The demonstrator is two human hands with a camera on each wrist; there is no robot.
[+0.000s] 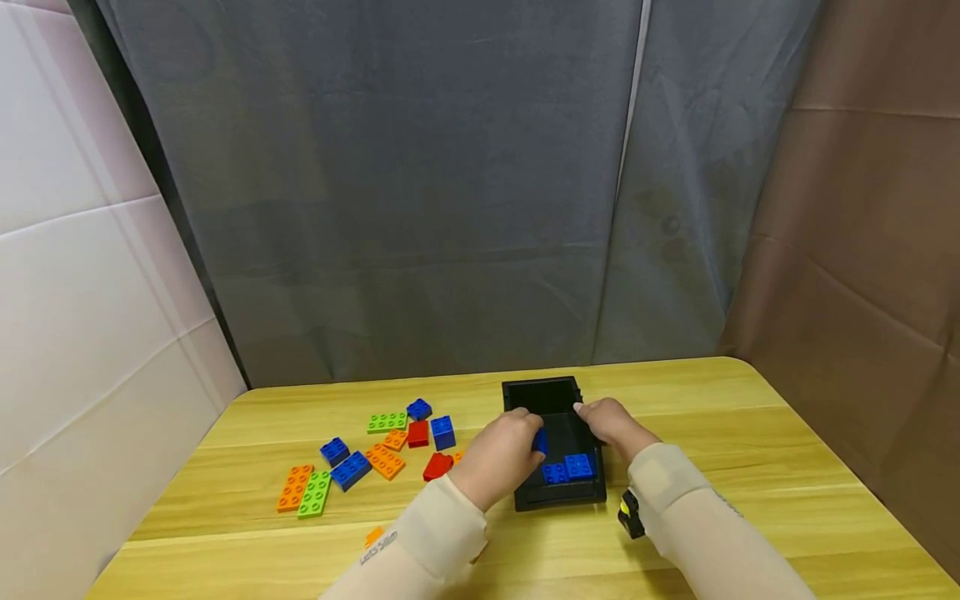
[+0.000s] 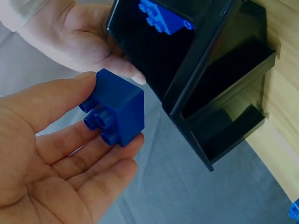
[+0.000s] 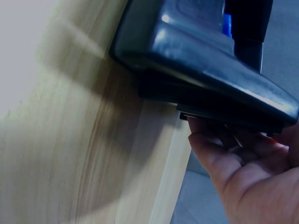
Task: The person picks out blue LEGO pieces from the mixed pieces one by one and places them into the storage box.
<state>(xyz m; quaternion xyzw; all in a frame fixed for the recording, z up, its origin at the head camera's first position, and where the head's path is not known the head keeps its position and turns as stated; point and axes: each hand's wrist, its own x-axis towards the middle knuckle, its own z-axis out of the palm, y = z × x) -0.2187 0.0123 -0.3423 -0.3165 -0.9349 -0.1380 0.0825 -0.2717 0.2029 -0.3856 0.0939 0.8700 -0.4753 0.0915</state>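
My left hand (image 1: 498,457) pinches a blue toy building brick (image 2: 120,105) between thumb and fingertips, studs toward the palm in the left wrist view. It holds the brick over the left side of a black plastic bin (image 1: 557,428). On the bin's right side, my right hand (image 1: 617,425) grips the wall, thumb over the rim. The right wrist view shows its fingers (image 3: 205,151) curled against the outside, under the edge. Two blue bricks (image 1: 579,466) lie inside at the bin's near end.
Left of the bin, loose bricks are scattered over the wooden table (image 1: 225,475): blue (image 1: 351,471), orange (image 1: 386,461), green (image 1: 314,494) and red (image 1: 417,434). An orange brick (image 1: 373,536) is partly hidden by the left sleeve. A grey curtain (image 1: 420,208) hangs behind the table.
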